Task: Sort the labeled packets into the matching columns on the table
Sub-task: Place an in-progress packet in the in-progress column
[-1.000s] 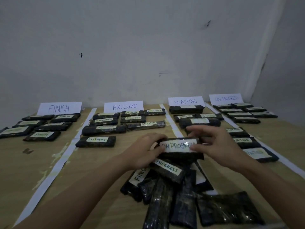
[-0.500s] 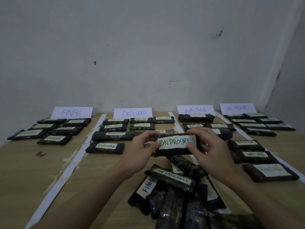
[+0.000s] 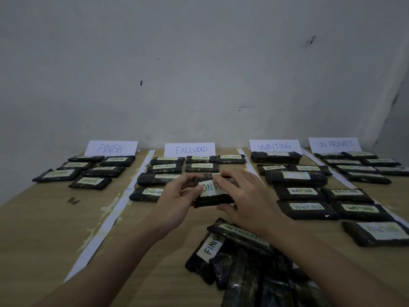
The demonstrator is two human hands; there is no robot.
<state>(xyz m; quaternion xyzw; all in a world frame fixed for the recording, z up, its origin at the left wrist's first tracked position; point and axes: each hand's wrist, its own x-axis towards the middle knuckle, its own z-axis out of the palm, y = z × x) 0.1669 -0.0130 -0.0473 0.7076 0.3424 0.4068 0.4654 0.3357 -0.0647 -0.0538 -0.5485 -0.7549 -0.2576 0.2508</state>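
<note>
In the head view, a dark packet (image 3: 213, 191) whose label begins "ON P" is held in mid-frame, above the table (image 3: 44, 229). It is pinched at its left end by the left hand (image 3: 177, 202) and gripped from the right by the right hand (image 3: 245, 202), whose fingers cover the rest of the label.

The ON PROGRESS sign (image 3: 334, 144) is seen at the upper right of the frame, well apart from the packet, with the WAITING column (image 3: 307, 189) lying between. A slip is judged possible at the hand-over to one hand, since the wrapping looks glossy. A misplacement in the WAITING column could be caused by a short reach. The unsorted pile (image 3: 243, 267) at lower centre could be knocked by a forearm.
</note>
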